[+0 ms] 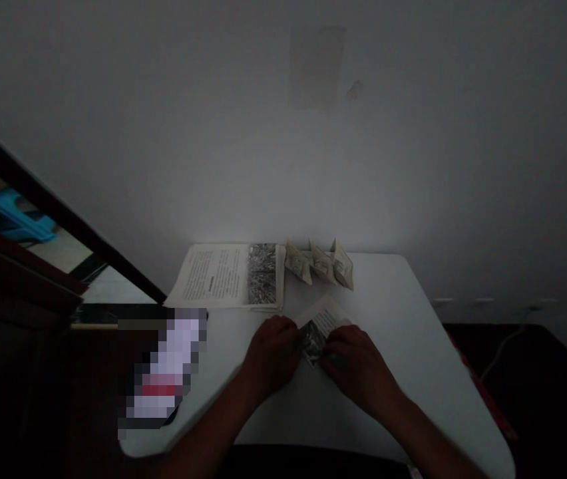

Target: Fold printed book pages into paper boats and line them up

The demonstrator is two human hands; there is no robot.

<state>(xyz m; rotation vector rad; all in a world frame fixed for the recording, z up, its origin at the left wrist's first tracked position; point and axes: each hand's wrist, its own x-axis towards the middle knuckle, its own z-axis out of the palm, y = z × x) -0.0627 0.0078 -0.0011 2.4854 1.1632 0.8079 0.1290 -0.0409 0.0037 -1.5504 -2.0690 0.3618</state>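
A printed paper sheet [324,317], partly folded, lies on the white table [403,346] in front of me. My left hand [272,356] pinches its left lower edge with closed fingers. My right hand [358,366] presses and grips the sheet's lower right part, fingers curled. The folded corner between both hands shows a dark printed picture. Behind the sheet stand three folded paper shapes [319,263] in a row.
An open book [231,276] lies at the table's far left edge against the pale wall. A blurred-out object [166,369] rests at the left front of the table. Dark wooden furniture [18,286] stands to the left. The room is dim.
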